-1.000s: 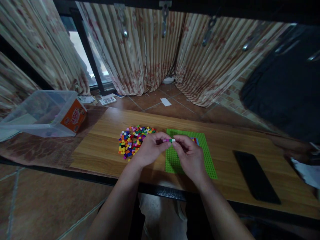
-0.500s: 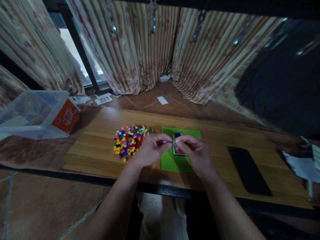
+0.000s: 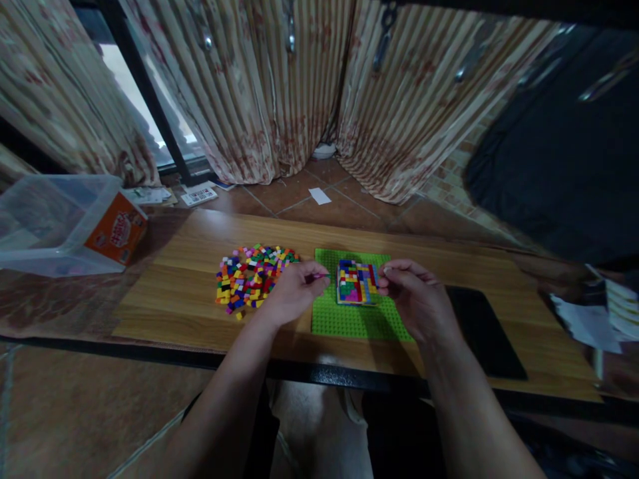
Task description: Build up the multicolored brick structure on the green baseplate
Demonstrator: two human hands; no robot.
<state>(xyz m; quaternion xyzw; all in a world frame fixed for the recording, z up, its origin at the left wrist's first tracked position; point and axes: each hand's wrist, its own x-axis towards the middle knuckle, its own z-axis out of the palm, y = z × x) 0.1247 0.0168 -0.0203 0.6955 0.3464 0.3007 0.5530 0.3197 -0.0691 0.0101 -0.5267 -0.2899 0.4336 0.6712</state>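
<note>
While bricks (image 3: pixel 254 286) flank the baseplate (image 3: pixel 327 320), a black slab (image 3: pixel 490 340) lies opposite.

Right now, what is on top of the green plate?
A multicoloured brick build sits on the green plate. The surface beneath it is covered, and the right hand hides part of the plate's right edge.

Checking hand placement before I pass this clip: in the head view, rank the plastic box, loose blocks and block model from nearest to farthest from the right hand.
From the right hand:
1. Block model: just left of its fingertips, on the green board.
2. Loose blocks: farther left, past the board.
3. Plastic box: far left, beyond the blocks.
</note>
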